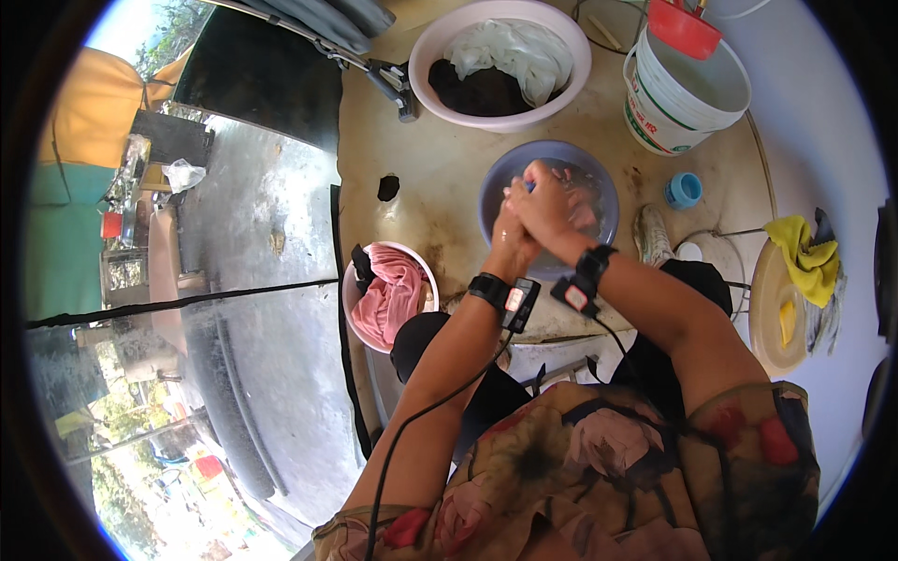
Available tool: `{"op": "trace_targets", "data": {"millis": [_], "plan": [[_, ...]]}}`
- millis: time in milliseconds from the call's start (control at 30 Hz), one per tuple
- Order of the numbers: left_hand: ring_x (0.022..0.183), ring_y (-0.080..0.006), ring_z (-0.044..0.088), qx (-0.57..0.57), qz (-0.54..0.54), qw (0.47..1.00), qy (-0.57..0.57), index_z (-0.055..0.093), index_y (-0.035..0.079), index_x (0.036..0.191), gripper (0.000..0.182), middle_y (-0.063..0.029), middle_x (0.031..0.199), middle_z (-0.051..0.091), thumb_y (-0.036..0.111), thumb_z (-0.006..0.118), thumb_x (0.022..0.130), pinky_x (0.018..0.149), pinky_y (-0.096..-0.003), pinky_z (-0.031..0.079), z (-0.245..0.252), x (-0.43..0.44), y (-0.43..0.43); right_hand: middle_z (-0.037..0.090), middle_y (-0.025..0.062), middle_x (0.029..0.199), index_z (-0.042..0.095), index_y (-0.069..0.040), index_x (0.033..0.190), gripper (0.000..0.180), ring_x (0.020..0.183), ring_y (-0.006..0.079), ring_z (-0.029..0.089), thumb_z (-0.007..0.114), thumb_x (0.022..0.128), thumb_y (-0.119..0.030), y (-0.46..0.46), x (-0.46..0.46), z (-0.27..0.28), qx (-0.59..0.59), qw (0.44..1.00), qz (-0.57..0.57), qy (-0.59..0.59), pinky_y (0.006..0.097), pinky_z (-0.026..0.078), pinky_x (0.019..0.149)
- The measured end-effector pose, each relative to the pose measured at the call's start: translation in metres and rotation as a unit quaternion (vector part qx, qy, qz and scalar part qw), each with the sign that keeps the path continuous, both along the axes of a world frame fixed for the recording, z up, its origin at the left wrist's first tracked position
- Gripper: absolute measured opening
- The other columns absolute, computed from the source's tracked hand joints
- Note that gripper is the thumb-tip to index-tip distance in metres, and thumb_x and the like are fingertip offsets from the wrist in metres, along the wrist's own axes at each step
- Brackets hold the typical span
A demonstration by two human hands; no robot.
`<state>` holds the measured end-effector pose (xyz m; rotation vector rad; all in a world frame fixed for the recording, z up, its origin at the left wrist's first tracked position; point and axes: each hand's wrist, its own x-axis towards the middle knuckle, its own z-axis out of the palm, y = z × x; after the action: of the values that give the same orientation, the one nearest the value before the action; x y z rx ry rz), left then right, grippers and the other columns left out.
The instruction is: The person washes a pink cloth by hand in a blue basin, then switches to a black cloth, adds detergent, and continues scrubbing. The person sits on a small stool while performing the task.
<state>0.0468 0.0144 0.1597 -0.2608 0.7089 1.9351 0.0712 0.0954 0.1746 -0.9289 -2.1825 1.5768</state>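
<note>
A blue-grey plastic basin point(489, 196) stands on the floor before me, with water and a pinkish thing in it that I cannot make out. Over the basin my left hand point(514, 224) and my right hand point(546, 205) are pressed together, fingers closed. A small bit of something blue point(530, 186) shows between them; most of it is hidden. Both wrists wear black straps with small devices. Right of the basin stands a small light-blue tub point(683, 191).
A pale pink basin point(421, 84) holds dark and whitish cloth. Pink fabric point(393, 294) lies in a smaller basin at left. A white bucket point(659, 116) carries a red scoop point(684, 31). At right, a yellow-green cloth point(803, 259) hangs over a beige stool seat point(768, 329).
</note>
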Motion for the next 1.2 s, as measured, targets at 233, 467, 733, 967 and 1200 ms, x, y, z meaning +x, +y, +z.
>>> {"op": "trace_targets", "data": {"millis": [233, 467, 733, 967, 1200], "plan": [[0.096, -0.0260, 0.065, 0.046, 0.025, 0.998, 0.022, 0.057, 0.009, 0.096, 0.028, -0.0089, 0.105, 0.066, 0.034, 0.048, 0.105, 0.090, -0.0447, 0.053, -0.014, -0.020, -0.004, 0.065, 0.0184, 0.087, 0.055, -0.004, 0.100, 0.026, 0.081, 0.0376, 0.063, 0.064, 0.092, -0.026, 0.012, 0.011, -0.012, 0.072, 0.991, -0.108, 0.042, 0.0418, 0.050, 0.078], [0.102, -0.0324, 0.065, 0.027, 0.116, 0.992, 0.045, 0.054, 0.008, 0.103, 0.013, -0.0157, 0.109, 0.066, 0.021, 0.054, 0.100, 0.095, -0.0486, 0.052, -0.006, -0.041, -0.014, 0.063, 0.0130, 0.111, 0.060, -0.010, 0.120, 0.040, 0.081, 0.0199, 0.064, 0.054, 0.100, -0.043, 0.054, 0.034, 0.006, -0.553, 0.827, 0.055, -0.081, 0.0426, 0.056, 0.072], [0.117, -0.0331, 0.059, 0.049, -0.056, 0.994, -0.086, 0.054, 0.003, 0.122, 0.048, -0.0188, 0.122, 0.061, 0.046, 0.046, 0.102, 0.104, -0.0489, 0.046, 0.020, -0.020, -0.020, 0.057, 0.0000, 0.063, 0.056, -0.008, 0.072, 0.030, 0.064, 0.0095, 0.055, 0.072, 0.089, -0.027, 0.001, 0.031, 0.044, -0.141, 0.989, 0.023, 0.023, 0.0302, 0.047, 0.059], [0.110, -0.0282, 0.063, 0.096, 0.000, 0.995, -0.002, 0.048, 0.001, 0.131, 0.055, -0.0171, 0.122, 0.061, 0.047, 0.035, 0.105, 0.097, -0.0398, 0.052, -0.009, 0.002, 0.001, 0.060, 0.0127, 0.065, 0.054, -0.004, 0.080, 0.024, 0.060, 0.0268, 0.061, 0.069, 0.087, -0.021, 0.000, 0.016, 0.034, 0.039, 0.993, 0.062, 0.094, 0.0409, 0.047, 0.056], [0.116, -0.0356, 0.059, 0.117, -0.011, 0.990, -0.078, 0.044, -0.003, 0.135, 0.052, -0.0227, 0.131, 0.055, 0.038, 0.039, 0.104, 0.101, -0.0469, 0.050, -0.010, -0.002, -0.012, 0.060, 0.0147, 0.066, 0.054, -0.006, 0.080, 0.014, 0.063, 0.0345, 0.062, 0.065, 0.085, -0.014, -0.007, 0.001, 0.024, 0.064, 0.994, 0.027, 0.090, 0.0413, 0.048, 0.057]]}}
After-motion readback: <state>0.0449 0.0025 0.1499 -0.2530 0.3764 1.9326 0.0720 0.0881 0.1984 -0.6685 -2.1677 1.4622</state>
